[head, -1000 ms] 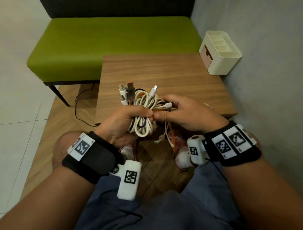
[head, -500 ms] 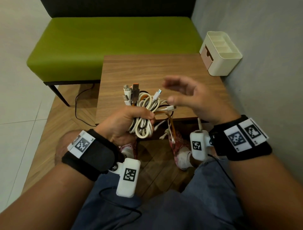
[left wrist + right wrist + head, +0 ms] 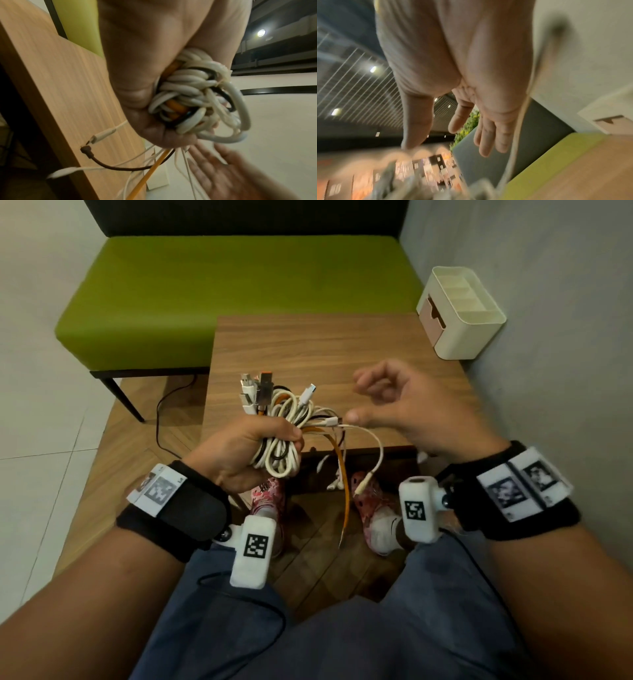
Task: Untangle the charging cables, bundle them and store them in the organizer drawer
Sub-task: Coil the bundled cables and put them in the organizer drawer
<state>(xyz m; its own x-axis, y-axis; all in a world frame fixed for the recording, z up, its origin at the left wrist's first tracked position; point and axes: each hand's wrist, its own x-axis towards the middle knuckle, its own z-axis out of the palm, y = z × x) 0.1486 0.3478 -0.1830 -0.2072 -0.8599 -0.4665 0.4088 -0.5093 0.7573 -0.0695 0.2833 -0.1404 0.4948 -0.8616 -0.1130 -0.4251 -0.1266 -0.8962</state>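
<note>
A tangle of white, orange and black charging cables (image 3: 286, 422) is gripped in my left hand (image 3: 263, 440) just over the table's near edge, plugs sticking up. Loose ends, one orange (image 3: 346, 491), hang down below it. In the left wrist view the coils (image 3: 193, 97) bulge out of my fist (image 3: 154, 81). My right hand (image 3: 371, 400) hovers to the right of the bundle, fingers relaxed and holding nothing; a white cable (image 3: 376, 440) loops just under its thumb. The cream organizer (image 3: 479, 337) stands at the table's far right corner, its pink drawer (image 3: 430, 311) closed.
The wooden table (image 3: 325, 347) lies in front of me, a green bench (image 3: 222, 296) behind it. A grey wall runs along the right. My feet in pink shoes (image 3: 371, 508) are under the table. A black cord (image 3: 164, 419) trails on the floor at left.
My right hand has let go of the bundle, lifted off to the right and spread its fingers. A white cable end has dropped into a loose loop. The left hand keeps its grip.
</note>
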